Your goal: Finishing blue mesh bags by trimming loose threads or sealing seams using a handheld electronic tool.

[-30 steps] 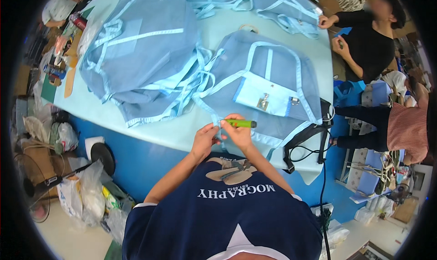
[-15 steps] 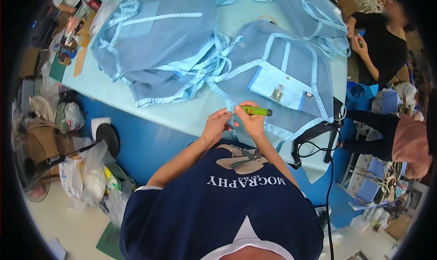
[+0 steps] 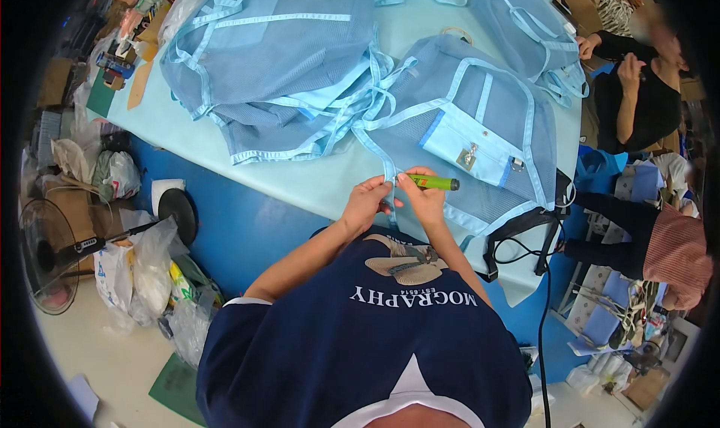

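At the table's near edge, my left hand (image 3: 367,202) pinches a light blue strap (image 3: 388,164) that runs down from a blue mesh bag (image 3: 431,79). My right hand (image 3: 425,200) is closed around a short green stick-shaped tool (image 3: 439,182) with a dark end pointing right. Its fingertips meet the same strap beside my left fingers. The tool's other end is hidden in my grip, so its exact kind does not show. On the mesh bag lies a light blue flap pocket (image 3: 465,147) with a metal clasp.
More blue mesh bags (image 3: 277,53) are heaped on the pale table (image 3: 217,154). A black strap frame (image 3: 517,237) and cable hang at its right edge. A fan (image 3: 52,255) and plastic bags (image 3: 154,270) stand at left. A co-worker in black (image 3: 637,98) sits at right.
The view has shifted slightly, moving the scene a little rightward. My hands stay together on the strap with the green tool still held. The co-worker at right has raised a hand.
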